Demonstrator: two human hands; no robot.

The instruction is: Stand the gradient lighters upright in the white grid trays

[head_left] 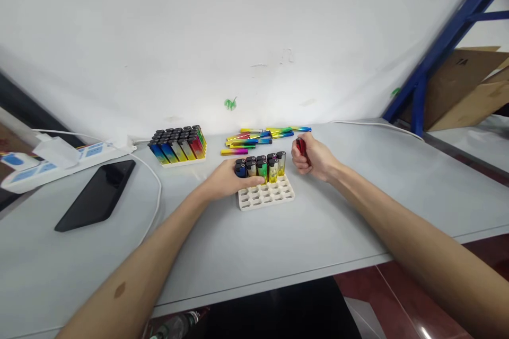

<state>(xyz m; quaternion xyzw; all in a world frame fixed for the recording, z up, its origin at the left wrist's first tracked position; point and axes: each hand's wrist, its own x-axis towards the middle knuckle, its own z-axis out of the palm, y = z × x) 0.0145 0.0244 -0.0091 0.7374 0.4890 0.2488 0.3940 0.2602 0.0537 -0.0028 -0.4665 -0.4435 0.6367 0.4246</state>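
- Fingers of the right hand [312,159] are curled closed around a red lighter [301,148], as I read it from my remote seat.
- That lighter shows me its black top end at the fist's upper edge; its long axis leans from about eleven o'clock towards five, and the fingers hide its lower end, so I cannot judge how far from upright it is.
- What I watch most is the white slotted tray [268,204]: its bare near slots lie between seven and eight o'clock from the right fingers, which are near but apart from it.
- The left hand [226,177] is the nearer one, set at the tray's nine o'clock end, its thumb lying across the front of the black-topped lighters [261,167]. Its other fingers are hidden from me, so I cannot tell whether it grips or only braces.
- Those lighters stand upright in two rows on the tray's far side.
- Towards twelve o'clock from the tray I see a loose pile of metallic gradient-coloured pieces [252,141], lying flat near the wall.
- At ten o'clock a packed block of lighters [178,145] stands upright in a second tray [186,162].
- At nine o'clock I have a black smartphone [97,193], with a white power strip [87,153] beyond it.
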